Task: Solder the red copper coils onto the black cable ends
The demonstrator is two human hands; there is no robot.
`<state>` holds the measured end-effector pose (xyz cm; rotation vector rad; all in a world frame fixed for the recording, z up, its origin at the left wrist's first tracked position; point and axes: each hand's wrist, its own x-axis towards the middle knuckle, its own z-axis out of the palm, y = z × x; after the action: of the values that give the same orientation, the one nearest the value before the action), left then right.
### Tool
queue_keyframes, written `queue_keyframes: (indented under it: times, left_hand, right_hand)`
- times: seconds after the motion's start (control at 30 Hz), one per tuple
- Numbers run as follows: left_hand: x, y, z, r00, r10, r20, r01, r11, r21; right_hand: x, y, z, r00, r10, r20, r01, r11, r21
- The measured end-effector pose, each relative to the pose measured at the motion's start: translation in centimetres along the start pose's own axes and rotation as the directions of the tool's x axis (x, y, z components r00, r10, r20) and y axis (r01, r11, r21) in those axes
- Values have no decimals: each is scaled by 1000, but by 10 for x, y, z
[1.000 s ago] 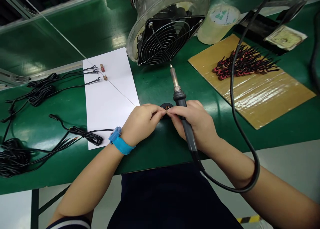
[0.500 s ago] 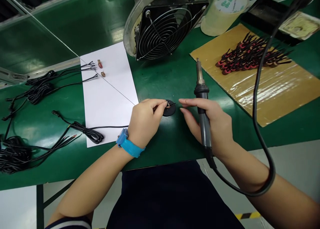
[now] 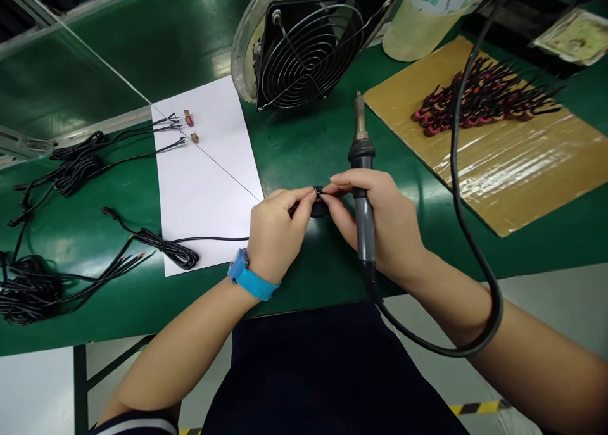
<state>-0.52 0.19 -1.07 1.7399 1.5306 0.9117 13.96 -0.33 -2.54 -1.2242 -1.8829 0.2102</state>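
Note:
My left hand point(image 3: 278, 226) is closed, with thumb and forefinger pinched at a black round pad point(image 3: 318, 210). A black cable point(image 3: 218, 239) runs under this hand; its end is hidden by the fingers. My right hand point(image 3: 392, 216) carries a soldering iron point(image 3: 365, 223) tucked against its fingers, tip pointing up and away. Thumb and forefinger of that hand meet a small part with copper-coloured strands point(image 3: 318, 195) over the pad, close to the left fingertips. A thin wire point(image 3: 225, 170) stretches from the upper left down to my left hand.
A metal-grilled fan point(image 3: 311, 61) stands at the back. Many black-and-red parts point(image 3: 475, 102) lie on a brown board point(image 3: 517, 194) at right. White paper point(image 3: 204, 194) holds two small copper-coloured pieces. Bundled black cables point(image 3: 31, 289) lie left. A yellowish tape roll point(image 3: 408, 36) stands behind the board.
My right hand has moved left with the soldering iron, and its fingertips now meet the small part at the pad. My left hand has stayed nearly still.

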Motion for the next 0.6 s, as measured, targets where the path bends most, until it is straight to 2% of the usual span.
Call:
queue_keyframes:
  times: [0.17,0.3,0.5,0.6]
  left_hand:
    - [-1,0,3,999,40,-23,-40,999,2]
    - [-2,0,5,997,69,-36,-69,998,7]
    - [-3,-3,6,995,81,-61,-80,996,26]
    - [-3,-3,6,994,91,-66,-89,995,34]
  right_hand:
    - [-20,-1,-14,995,63,-75,-64,998,-10]
    - [-46,1,-23,989,120,-87,-111,988,103]
    - [-55,6,-25,961,-68,-269,98,990,97]
    - [-54,6,-24,957,-12,-288,58,987,151]
